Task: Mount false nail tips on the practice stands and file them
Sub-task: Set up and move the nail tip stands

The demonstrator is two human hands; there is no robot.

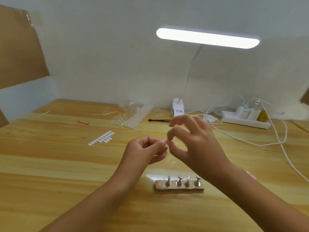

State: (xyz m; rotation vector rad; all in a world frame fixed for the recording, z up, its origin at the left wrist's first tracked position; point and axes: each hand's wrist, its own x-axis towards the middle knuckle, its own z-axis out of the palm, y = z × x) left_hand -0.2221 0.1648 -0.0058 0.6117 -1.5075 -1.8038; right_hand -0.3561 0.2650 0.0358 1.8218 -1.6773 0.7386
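Far left of the grip, a thin wooden stick [43, 114] and a red strip [83, 122] lie on the wooden table [50, 164]. A sheet of white dots [101, 138] lies closer to the grip, and beyond it are clear bags [128, 118] of what look like nail tips.

The left hand [147, 150] is held above the table with its fingers curled. Its thumb and forefinger pinch a small pale piece [164, 143], too blurred to name. The right hand [195, 144] meets it there: its forefinger and thumb close in a ring on the same piece, and its other fingers are spread.

Behind the grip lies a black tool [158, 120]. Nearer than the grip, under the right wrist, four metal stands [183, 181] sit in a row on a block [179, 189]. Their tops look bare.

Up and right of the grip a lamp [207, 38] glows. A power strip [245, 118] and white cords [250, 143] lie to the right.
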